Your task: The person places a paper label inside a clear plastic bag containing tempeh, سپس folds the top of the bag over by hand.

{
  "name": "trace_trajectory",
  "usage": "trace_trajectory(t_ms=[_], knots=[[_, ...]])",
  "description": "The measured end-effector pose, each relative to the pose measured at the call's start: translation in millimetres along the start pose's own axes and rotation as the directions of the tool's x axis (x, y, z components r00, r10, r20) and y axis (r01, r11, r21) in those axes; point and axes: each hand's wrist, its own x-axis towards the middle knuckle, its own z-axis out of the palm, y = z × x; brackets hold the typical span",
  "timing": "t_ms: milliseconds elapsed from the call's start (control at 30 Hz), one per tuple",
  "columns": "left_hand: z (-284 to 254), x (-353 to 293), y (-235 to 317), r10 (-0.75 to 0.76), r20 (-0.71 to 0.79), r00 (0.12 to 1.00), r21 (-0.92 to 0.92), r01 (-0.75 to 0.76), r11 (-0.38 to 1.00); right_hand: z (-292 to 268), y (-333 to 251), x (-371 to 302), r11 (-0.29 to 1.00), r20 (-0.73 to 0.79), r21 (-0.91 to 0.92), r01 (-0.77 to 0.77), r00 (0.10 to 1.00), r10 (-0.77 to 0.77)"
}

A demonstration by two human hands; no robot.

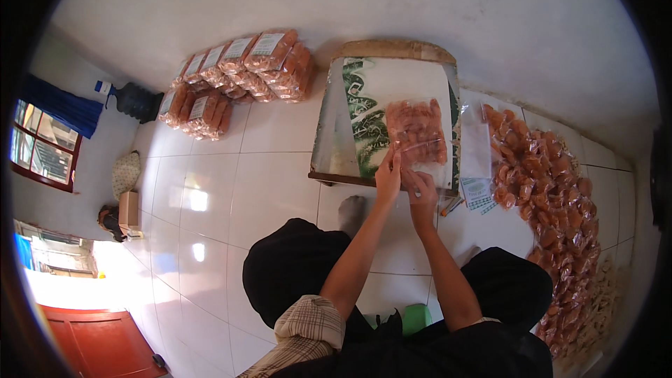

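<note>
A clear plastic bag packed with orange-pink pieces (417,126) lies flat on a low table (334,161) with a white and green printed top. My left hand (388,173) is closed at the bag's near edge, its fingers pinching the plastic. Beside it, my right hand (420,187) grips the same edge a little nearer to me, with a ring on one finger. The thin plastic between the fingers is hard to make out.
Stacked filled bags (273,63) with labels stand against the wall at the left. Many small packets (542,175) lie heaped on the right floor. Clear empty bags (476,143), printed labels (477,192) and an orange pen-like item (451,206) are right of the table.
</note>
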Motion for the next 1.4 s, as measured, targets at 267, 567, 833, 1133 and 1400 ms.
trace_trajectory(t_ms=[267, 567, 833, 1133, 1400], knots=[[20, 3, -18, 0.181, -0.064, 0.981, -0.025, -0.183, 0.983, 3, -3, 7, 0.998, -0.036, 0.029, -0.060, 0.998, 0.061], [26, 6, -23, -0.022, 0.082, 0.996, -0.294, 0.046, 0.955, -3, 8, 11, 0.985, 0.050, 0.130, -0.113, 0.993, 0.107], [30, 2, -28, -0.024, 0.052, 0.998, -0.351, 0.041, 0.935, 0, 19, 16, 0.942, -0.085, 0.122, -0.313, 0.942, 0.324], [37, -5, -29, 0.021, -0.037, 0.999, -0.301, -0.031, 0.953, 14, 13, 20, 0.929, -0.208, 0.115, -0.353, 0.905, 0.370], [32, -6, -23, -0.088, 0.033, 0.996, -0.358, 0.094, 0.929, 13, 21, 12, 0.968, -0.209, 0.026, -0.248, 0.946, 0.248]])
